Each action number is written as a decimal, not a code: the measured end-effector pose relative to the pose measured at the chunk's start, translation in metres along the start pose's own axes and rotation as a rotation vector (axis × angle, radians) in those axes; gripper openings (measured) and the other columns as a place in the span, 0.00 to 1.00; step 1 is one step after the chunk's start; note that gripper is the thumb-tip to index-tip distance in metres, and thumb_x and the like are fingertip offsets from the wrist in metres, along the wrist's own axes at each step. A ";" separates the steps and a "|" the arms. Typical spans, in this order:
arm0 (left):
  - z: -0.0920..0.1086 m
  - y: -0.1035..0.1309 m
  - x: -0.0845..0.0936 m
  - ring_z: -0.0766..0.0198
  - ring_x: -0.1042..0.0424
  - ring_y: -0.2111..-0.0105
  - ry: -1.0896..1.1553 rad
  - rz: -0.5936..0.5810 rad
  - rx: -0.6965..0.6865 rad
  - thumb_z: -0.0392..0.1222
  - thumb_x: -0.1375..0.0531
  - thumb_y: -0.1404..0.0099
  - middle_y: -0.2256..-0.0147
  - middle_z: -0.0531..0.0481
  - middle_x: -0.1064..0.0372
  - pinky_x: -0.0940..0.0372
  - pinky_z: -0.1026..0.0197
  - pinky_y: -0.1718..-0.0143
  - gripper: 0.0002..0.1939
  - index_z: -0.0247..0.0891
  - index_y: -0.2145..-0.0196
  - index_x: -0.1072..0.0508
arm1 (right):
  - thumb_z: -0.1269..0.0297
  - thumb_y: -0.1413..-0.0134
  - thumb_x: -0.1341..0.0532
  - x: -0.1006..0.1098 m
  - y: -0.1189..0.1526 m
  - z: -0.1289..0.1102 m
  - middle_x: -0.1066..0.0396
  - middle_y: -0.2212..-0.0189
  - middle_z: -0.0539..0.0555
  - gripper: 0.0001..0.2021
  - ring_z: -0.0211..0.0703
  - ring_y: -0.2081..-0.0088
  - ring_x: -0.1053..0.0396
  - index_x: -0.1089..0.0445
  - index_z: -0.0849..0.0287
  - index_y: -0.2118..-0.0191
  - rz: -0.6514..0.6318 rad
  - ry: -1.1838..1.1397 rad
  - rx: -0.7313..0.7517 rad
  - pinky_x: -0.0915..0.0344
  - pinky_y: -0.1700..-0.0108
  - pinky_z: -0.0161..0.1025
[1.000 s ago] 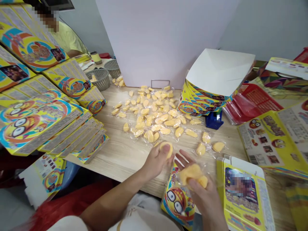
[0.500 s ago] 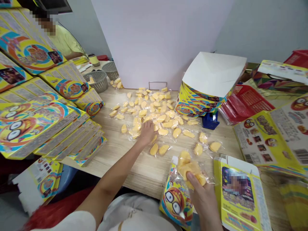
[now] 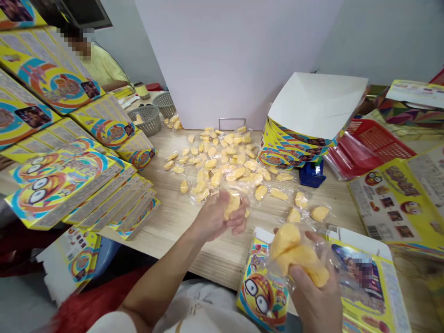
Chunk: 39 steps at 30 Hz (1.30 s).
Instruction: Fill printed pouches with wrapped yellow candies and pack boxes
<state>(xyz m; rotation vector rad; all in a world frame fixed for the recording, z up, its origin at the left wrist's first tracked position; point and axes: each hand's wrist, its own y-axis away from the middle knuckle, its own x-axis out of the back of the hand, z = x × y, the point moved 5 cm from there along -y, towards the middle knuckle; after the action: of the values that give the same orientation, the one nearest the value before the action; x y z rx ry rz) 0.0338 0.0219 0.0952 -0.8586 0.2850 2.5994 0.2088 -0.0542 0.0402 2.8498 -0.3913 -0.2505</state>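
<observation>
My left hand [image 3: 217, 215] is lifted just above the wooden table [image 3: 180, 222] and closed around a small yellow wrapped piece [image 3: 231, 205]. Behind it lies a wide scatter of the same yellow wrapped pieces [image 3: 222, 162]. My right hand [image 3: 314, 289] holds a bunch of several yellow wrapped pieces [image 3: 294, 254] in clear film, raised over an open yellow printed box [image 3: 360, 286] near the table's front edge. A colourful flap with a cartoon face [image 3: 262, 289] hangs at the box's left side.
Stacks of flat yellow printed boxes [image 3: 69, 175] fill the left side. A white-lidded stack of folded boxes [image 3: 298, 134] stands at the back right, with a blue object [image 3: 311, 175] and red baskets [image 3: 367, 148] beside it. Grey baskets [image 3: 147, 118] sit far left, near a person in yellow [image 3: 100, 69].
My left hand reached into the pile, then drew back toward me with one wrapped piece. My right hand has risen slightly with its bunch of pieces.
</observation>
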 end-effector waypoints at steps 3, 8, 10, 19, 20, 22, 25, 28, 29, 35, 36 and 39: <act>-0.005 0.009 -0.013 0.78 0.60 0.88 0.063 -0.006 0.030 0.67 0.43 0.49 0.86 0.63 0.55 0.57 0.73 0.87 0.28 0.34 0.74 0.36 | 0.63 0.64 0.34 -0.011 0.011 -0.013 0.27 0.62 0.55 0.38 0.47 0.65 0.29 0.45 0.54 0.43 -0.031 -0.076 -0.094 0.31 0.65 0.39; -0.011 0.019 -0.018 0.77 0.59 0.88 0.019 0.040 -0.006 0.67 0.46 0.46 0.87 0.62 0.55 0.58 0.72 0.87 0.28 0.35 0.78 0.37 | 0.64 0.68 0.34 -0.018 0.019 -0.016 0.25 0.61 0.54 0.41 0.49 0.60 0.29 0.46 0.50 0.42 -0.108 -0.179 -0.162 0.31 0.63 0.39; -0.015 0.018 -0.016 0.74 0.50 0.86 -0.125 0.098 -0.053 0.66 0.48 0.43 0.86 0.59 0.49 0.50 0.69 0.85 0.27 0.36 0.77 0.35 | 0.62 0.69 0.32 -0.019 0.017 -0.011 0.25 0.62 0.54 0.35 0.50 0.60 0.29 0.38 0.51 0.48 -0.113 -0.152 -0.129 0.31 0.63 0.40; -0.054 -0.023 -0.008 0.57 0.46 0.42 -0.807 0.007 0.000 0.64 0.59 0.37 0.44 0.43 0.42 0.52 0.55 0.40 0.33 0.38 0.46 0.37 | 0.57 0.56 0.34 0.002 -0.038 0.000 0.30 0.55 0.53 0.18 0.45 0.58 0.31 0.33 0.53 0.57 -0.205 0.114 0.074 0.35 0.55 0.39; -0.061 -0.026 -0.006 0.57 0.46 0.42 -0.820 -0.022 0.047 0.65 0.60 0.37 0.43 0.42 0.43 0.52 0.55 0.40 0.35 0.37 0.45 0.39 | 0.56 0.55 0.35 0.010 -0.046 0.002 0.29 0.57 0.53 0.18 0.45 0.60 0.31 0.33 0.54 0.57 -0.227 0.177 0.068 0.35 0.57 0.38; -0.077 -0.028 -0.006 0.57 0.44 0.43 -0.803 -0.145 0.118 0.64 0.63 0.36 0.44 0.43 0.41 0.50 0.55 0.41 0.36 0.36 0.45 0.38 | 0.54 0.54 0.37 0.024 -0.061 0.007 0.28 0.63 0.52 0.16 0.45 0.63 0.31 0.33 0.55 0.59 -0.269 0.308 0.073 0.35 0.60 0.38; -0.102 -0.025 -0.007 0.58 0.37 0.48 -0.831 -0.297 0.133 0.59 0.65 0.33 0.47 0.45 0.36 0.43 0.55 0.45 0.31 0.39 0.45 0.38 | 0.52 0.53 0.39 0.036 -0.082 0.015 0.30 0.67 0.51 0.15 0.45 0.65 0.32 0.34 0.56 0.61 -0.354 0.456 0.054 0.35 0.62 0.39; -0.122 -0.021 0.004 0.55 0.34 0.53 -1.152 -0.217 0.055 0.52 0.59 0.31 0.52 0.42 0.33 0.41 0.51 0.50 0.24 0.37 0.45 0.41 | 0.53 0.55 0.38 0.034 -0.100 0.020 0.31 0.69 0.50 0.16 0.44 0.67 0.33 0.35 0.56 0.62 -0.433 0.519 0.025 0.36 0.64 0.39; -0.126 -0.020 0.009 0.53 0.35 0.53 -1.252 -0.178 0.033 0.51 0.56 0.32 0.54 0.40 0.33 0.42 0.49 0.50 0.23 0.35 0.45 0.41 | 0.53 0.56 0.38 0.031 -0.105 0.021 0.32 0.69 0.50 0.16 0.44 0.68 0.34 0.35 0.56 0.62 -0.444 0.535 0.027 0.37 0.65 0.39; -0.134 -0.011 0.034 0.57 0.34 0.61 -1.342 -0.152 0.017 0.45 0.51 0.33 0.67 0.44 0.31 0.42 0.54 0.54 0.15 0.36 0.68 0.30 | 0.58 0.56 0.39 0.020 -0.116 0.031 0.37 0.72 0.47 0.11 0.42 0.68 0.38 0.38 0.56 0.67 -0.506 0.665 0.112 0.41 0.63 0.38; -0.133 -0.008 0.037 0.59 0.34 0.63 -1.327 -0.147 0.017 0.45 0.51 0.33 0.68 0.46 0.32 0.41 0.56 0.56 0.15 0.37 0.70 0.30 | 0.60 0.57 0.39 0.019 -0.115 0.032 0.38 0.72 0.47 0.10 0.42 0.68 0.39 0.38 0.56 0.68 -0.528 0.688 0.121 0.42 0.63 0.38; -0.129 -0.001 0.043 0.63 0.35 0.64 -1.270 -0.080 0.012 0.46 0.52 0.32 0.66 0.48 0.34 0.41 0.61 0.59 0.13 0.38 0.67 0.33 | 0.61 0.57 0.39 0.017 -0.103 0.033 0.38 0.74 0.46 0.09 0.41 0.71 0.39 0.37 0.55 0.68 -0.622 0.739 0.097 0.42 0.64 0.38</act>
<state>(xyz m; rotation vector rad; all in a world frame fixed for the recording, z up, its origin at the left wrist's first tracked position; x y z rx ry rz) 0.0701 -0.0044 -0.0333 0.8176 -0.1066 2.4994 0.2431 0.0299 -0.0212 2.8049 0.6392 0.7141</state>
